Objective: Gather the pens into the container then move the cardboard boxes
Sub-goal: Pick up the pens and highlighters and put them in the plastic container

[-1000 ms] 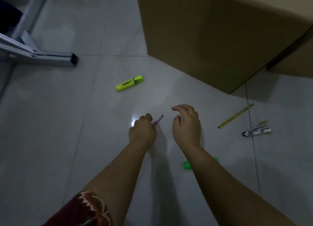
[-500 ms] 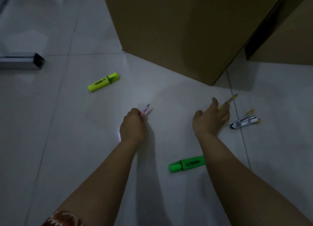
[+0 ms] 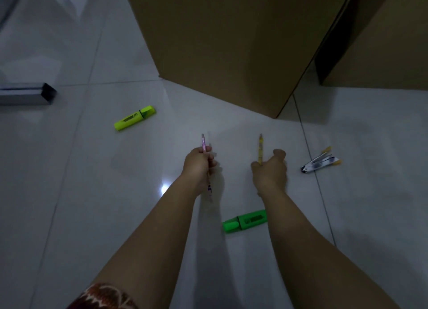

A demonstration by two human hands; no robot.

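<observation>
Pens [image 3: 203, 142] in both hands [image 3: 269, 173].

1. The right hand [image 3: 269, 171], which half a second ago lay flat on the floor tiles [image 3: 69, 193] reaching for the yellow pencil [image 3: 260, 150] at about 2 o'clock of it, now grips that pencil in a fist, lifted, its tip pointing to 12 o'clock.
2. The left hand [image 3: 199, 166], a second ago pinching the pink pen [image 3: 204, 144] low against the tiles with its tip toward 1 o'clock, now holds it raised and nearly upright.
3. The spot beside the stapler [image 3: 320, 162] where the pencil had lain is bare.
4. The two hands, apart and splayed half a second ago, now sit level, side by side.
</observation>
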